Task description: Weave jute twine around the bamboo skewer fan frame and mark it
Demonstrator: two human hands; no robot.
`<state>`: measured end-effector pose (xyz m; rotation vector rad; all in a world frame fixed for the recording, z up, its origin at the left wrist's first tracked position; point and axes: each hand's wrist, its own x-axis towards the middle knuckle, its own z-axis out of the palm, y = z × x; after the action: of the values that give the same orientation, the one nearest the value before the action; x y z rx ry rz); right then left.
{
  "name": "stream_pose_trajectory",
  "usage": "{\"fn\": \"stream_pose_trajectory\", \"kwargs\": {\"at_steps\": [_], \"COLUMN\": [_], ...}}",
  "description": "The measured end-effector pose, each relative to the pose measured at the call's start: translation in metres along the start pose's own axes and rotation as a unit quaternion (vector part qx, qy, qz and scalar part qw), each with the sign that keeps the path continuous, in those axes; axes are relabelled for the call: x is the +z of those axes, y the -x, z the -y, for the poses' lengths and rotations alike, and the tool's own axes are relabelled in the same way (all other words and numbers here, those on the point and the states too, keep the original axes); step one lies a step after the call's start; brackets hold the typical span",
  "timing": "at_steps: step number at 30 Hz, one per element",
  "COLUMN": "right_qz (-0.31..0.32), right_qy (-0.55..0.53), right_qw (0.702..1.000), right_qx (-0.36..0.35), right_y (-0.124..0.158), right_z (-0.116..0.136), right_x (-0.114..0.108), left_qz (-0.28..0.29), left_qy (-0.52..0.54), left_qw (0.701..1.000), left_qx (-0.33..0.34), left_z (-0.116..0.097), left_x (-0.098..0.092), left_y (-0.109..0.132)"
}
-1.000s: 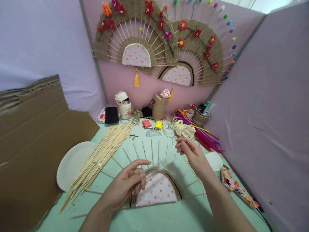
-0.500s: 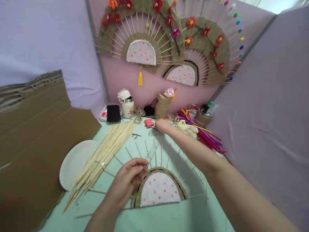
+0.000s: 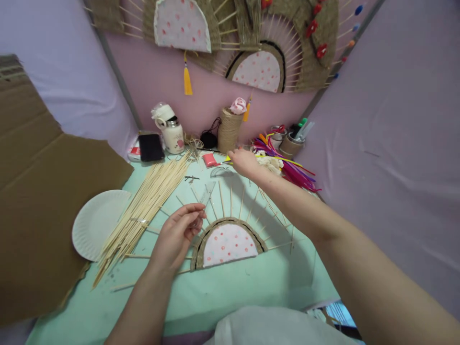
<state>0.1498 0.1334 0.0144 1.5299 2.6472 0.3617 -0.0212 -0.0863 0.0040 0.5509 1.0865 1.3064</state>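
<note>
My left hand pinches a clear plastic ruler, which slants up past the fingertips. Just right of that hand lies a half-round fan with a dotted white centre, a twine band with a black line, and thin sticks radiating outward. My right hand is stretched to the back of the table, its fingers closed. A small yellow piece shows at its fingertips, too little to name. Close by on its left are a red packet and a clear protractor.
A bundle of bamboo sticks overlaps a paper plate beside a large cardboard sheet. Along the back stand a white bottle, a twine roll and coloured pipe cleaners. Finished fans hang on the wall.
The view has tipped downward, so everything sits higher in the picture. My right hand remains at the back, and a yellow piece now shows by its fingers. The left hand still holds the ruler.
</note>
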Motion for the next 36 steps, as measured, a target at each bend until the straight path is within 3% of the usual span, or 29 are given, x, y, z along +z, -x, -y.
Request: {"fn": "stream_pose_trajectory", "kwargs": {"at_steps": [4, 7, 10, 13, 16, 19, 22, 26, 32, 36], "right_qz": [-0.050, -0.144, -0.221, -0.244, -0.225, -0.261, -0.318, -0.333, -0.297, -0.328], "right_qy": [-0.087, -0.234, -0.437, -0.592, -0.672, -0.692, -0.667, -0.659, -0.671, -0.657], "right_qw": [0.990, 0.948, 0.847, 0.742, 0.682, 0.640, 0.624, 0.615, 0.616, 0.598], "right_qx": [0.097, 0.163, 0.207, 0.199, 0.181, 0.207, 0.252, 0.278, 0.287, 0.323], "right_y": [0.048, 0.100, 0.154, 0.190, 0.205, 0.209, 0.214, 0.230, 0.248, 0.249], "right_z": [-0.019, -0.023, -0.009, 0.013, 0.029, 0.032, 0.028, 0.022, 0.015, 0.013], "right_x": [-0.014, -0.025, -0.026, -0.013, 0.000, 0.004, 0.003, 0.007, 0.021, 0.024], "left_qz": [0.003, 0.006, 0.011, 0.000, -0.014, 0.031, 0.062, 0.120, 0.188, 0.211], "left_qy": [-0.026, -0.049, -0.087, -0.149, -0.223, -0.247, -0.245, -0.237, -0.222, -0.223], "left_qw": [1.000, 0.998, 0.995, 0.986, 0.966, 0.950, 0.949, 0.954, 0.956, 0.951], "left_qx": [0.007, 0.024, 0.043, 0.076, 0.132, 0.186, 0.189, 0.138, -0.036, -0.044], "left_z": [0.001, 0.003, 0.006, 0.009, 0.004, -0.006, -0.010, 0.009, 0.050, 0.060], "left_x": [0.001, 0.002, 0.003, 0.006, 0.020, 0.048, 0.077, 0.099, 0.109, 0.105], "left_y": [0.000, -0.001, -0.004, -0.004, 0.006, 0.022, 0.025, 0.001, -0.037, -0.046]}}
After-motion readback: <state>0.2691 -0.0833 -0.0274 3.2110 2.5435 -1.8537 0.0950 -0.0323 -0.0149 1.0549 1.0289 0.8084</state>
